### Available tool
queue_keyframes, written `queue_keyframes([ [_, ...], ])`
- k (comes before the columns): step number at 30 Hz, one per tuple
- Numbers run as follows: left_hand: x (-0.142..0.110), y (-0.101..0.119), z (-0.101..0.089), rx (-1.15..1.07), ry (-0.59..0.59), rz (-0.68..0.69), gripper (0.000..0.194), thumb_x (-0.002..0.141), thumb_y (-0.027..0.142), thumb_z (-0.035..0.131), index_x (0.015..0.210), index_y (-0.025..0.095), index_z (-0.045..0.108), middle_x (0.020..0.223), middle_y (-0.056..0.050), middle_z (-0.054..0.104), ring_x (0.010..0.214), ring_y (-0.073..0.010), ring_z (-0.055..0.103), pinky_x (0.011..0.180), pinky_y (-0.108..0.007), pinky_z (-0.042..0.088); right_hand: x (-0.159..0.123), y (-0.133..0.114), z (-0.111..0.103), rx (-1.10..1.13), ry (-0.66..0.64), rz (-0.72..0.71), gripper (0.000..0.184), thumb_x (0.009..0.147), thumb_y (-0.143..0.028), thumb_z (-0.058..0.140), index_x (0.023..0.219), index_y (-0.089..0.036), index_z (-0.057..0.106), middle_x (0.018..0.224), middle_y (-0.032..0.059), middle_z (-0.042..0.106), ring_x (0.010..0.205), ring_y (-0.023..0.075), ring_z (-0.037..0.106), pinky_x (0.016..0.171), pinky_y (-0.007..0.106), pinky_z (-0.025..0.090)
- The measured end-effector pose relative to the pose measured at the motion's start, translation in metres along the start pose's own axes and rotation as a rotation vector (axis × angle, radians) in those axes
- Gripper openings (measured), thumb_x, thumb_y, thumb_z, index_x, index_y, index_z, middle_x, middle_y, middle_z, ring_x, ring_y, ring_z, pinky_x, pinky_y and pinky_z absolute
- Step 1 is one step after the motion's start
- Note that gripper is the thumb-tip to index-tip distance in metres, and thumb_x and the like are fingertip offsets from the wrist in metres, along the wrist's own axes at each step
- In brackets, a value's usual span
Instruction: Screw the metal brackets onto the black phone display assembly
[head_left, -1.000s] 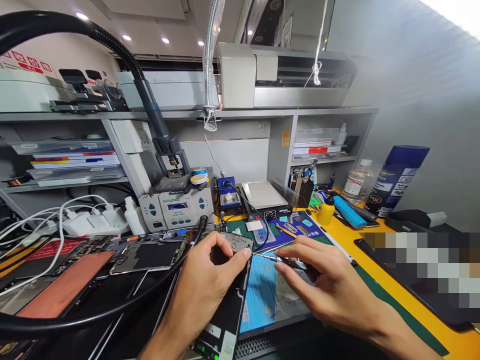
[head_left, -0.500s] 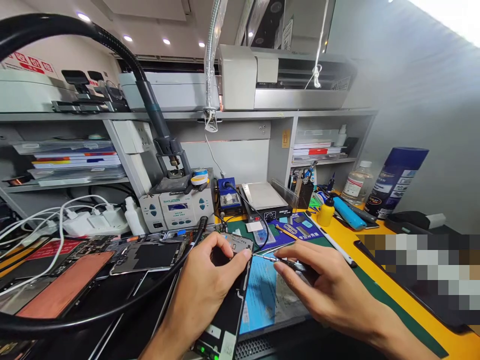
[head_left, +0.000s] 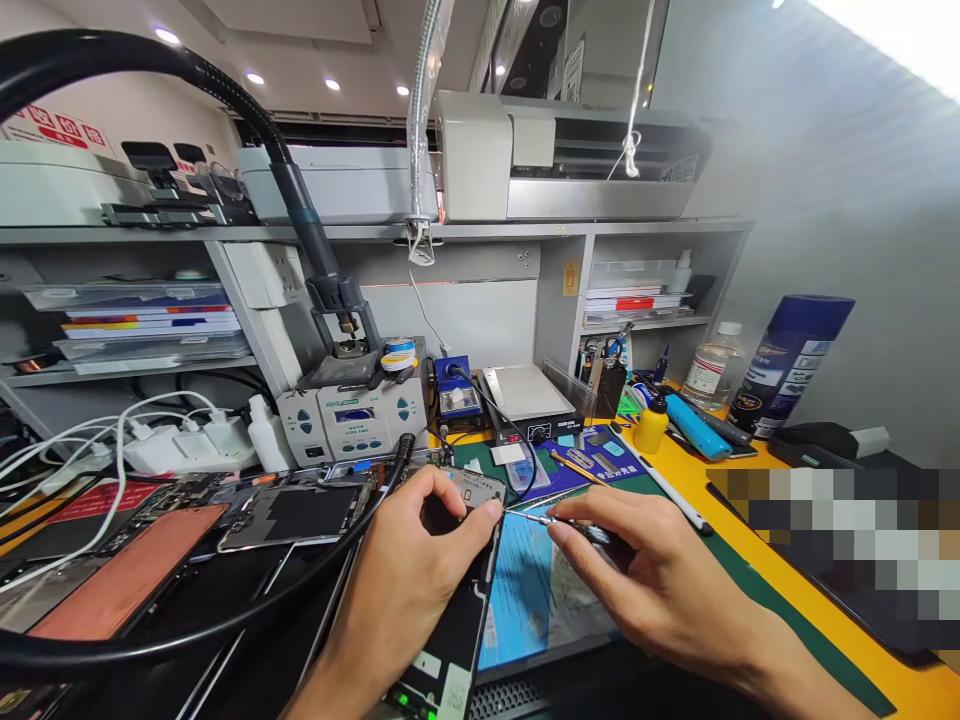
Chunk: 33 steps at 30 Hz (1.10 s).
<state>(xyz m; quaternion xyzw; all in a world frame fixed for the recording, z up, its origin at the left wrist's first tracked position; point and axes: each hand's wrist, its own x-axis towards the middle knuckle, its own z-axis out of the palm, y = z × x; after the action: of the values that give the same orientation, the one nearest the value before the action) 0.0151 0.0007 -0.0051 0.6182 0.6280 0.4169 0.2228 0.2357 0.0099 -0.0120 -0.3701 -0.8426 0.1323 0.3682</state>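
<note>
My left hand (head_left: 409, 565) grips a dark opened phone part (head_left: 454, 625) near its top, thumb on the right edge. The part is tilted, its inner side facing me, with a grey metal plate (head_left: 480, 488) at the upper end. In my right hand (head_left: 656, 565) is a slim screwdriver (head_left: 531, 516), pinched between thumb and fingers. Its thin tip meets the phone part's upper right edge, close beside my left thumb. What lies exactly under the tip is too small to make out. A blue sheet (head_left: 517, 595) lies behind the part.
A hot air station (head_left: 356, 420) stands behind my left hand, its black hose (head_left: 300, 600) curving across the left foreground. Several phone parts, including a copper-coloured panel (head_left: 131, 575), lie leftward. A heating plate (head_left: 529, 390), a yellow bottle (head_left: 651, 425) and a spray can (head_left: 791, 365) stand farther back.
Both hands hold nearly the same position. The screwdriver tip stays at the phone part's edge; the whole view has shifted very slightly.
</note>
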Motion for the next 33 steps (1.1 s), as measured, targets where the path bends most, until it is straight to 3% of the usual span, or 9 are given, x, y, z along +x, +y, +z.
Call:
queue_keyframes([
  [6, -0.0018, 0.0014, 0.0006, 0.012, 0.016, -0.002, 0.04, 0.079, 0.058, 0.066, 0.07, 0.024, 0.048, 0.064, 0.007, 0.048, 0.063, -0.0148, 0.043, 0.063, -0.029, 0.032, -0.003, 0.0011, 0.0003, -0.027, 0.021, 0.007, 0.01, 0.094, -0.027, 0.061, 0.1, -0.024, 0.069, 0.091, 0.0001, 0.076, 0.079, 0.0162, 0.07, 0.072, 0.027, 0.05],
  [33, -0.0032, 0.0009, 0.0, 0.004, 0.005, -0.009, 0.04, 0.079, 0.059, 0.065, 0.071, 0.024, 0.049, 0.065, 0.006, 0.05, 0.064, -0.0156, 0.046, 0.061, -0.028, 0.034, -0.0004, -0.0032, -0.0018, 0.009, -0.02, 0.056, 0.014, 0.094, -0.028, 0.059, 0.091, -0.022, 0.071, 0.084, 0.002, 0.075, 0.071, 0.0168, 0.068, 0.067, 0.028, 0.05],
])
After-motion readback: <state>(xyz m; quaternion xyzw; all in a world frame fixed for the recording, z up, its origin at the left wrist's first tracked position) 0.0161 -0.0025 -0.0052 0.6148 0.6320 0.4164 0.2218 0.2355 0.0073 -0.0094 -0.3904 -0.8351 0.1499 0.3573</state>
